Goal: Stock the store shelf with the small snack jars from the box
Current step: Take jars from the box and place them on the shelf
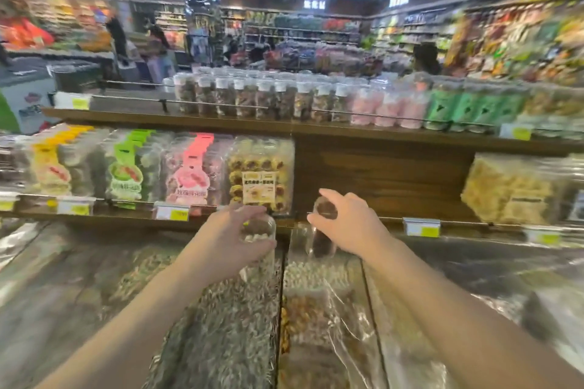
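Snack jars — 2 of them, clear plastic, blurred — are in hand above the bulk bins, just below the front edge of the lower shelf (pixel 363 221). The left hand (pixel 227 238) is wrapped around a jar of pale-and-brown snacks (pixel 260 230); the right hand (pixel 350 224) is clamped on a jar of dark snacks (pixel 325 230). The empty stretch of shelf lies right of the cookie box (pixel 260 175). Risk — slick plastic could slip and drop into the bins, or a hurried reach could knock the price tag (pixel 422 227).
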`<state>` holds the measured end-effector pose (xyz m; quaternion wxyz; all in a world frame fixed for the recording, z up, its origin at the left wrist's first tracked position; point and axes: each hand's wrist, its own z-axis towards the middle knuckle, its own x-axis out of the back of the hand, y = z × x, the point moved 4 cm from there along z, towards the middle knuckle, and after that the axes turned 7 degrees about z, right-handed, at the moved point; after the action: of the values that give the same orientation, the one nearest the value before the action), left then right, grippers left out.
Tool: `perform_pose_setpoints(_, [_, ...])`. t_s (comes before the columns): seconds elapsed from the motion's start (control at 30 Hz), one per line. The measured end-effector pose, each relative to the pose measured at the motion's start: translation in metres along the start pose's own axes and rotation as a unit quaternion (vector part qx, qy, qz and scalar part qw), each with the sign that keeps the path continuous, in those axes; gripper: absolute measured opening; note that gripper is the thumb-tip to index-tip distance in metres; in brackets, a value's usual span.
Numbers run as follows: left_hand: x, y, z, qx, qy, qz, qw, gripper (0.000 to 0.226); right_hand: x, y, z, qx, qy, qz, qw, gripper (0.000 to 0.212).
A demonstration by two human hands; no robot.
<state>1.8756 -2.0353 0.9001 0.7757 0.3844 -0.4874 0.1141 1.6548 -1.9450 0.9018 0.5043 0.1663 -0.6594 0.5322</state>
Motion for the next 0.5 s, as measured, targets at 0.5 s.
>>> perform_pose_setpoints(0.5, [-0.102, 0.06, 0.131, 0.053, -0.021, -0.014, 0.998, 0.067, 0.042, 0.142, 0.159, -0.019, -0.026, -0.003, 0.999, 0.066])
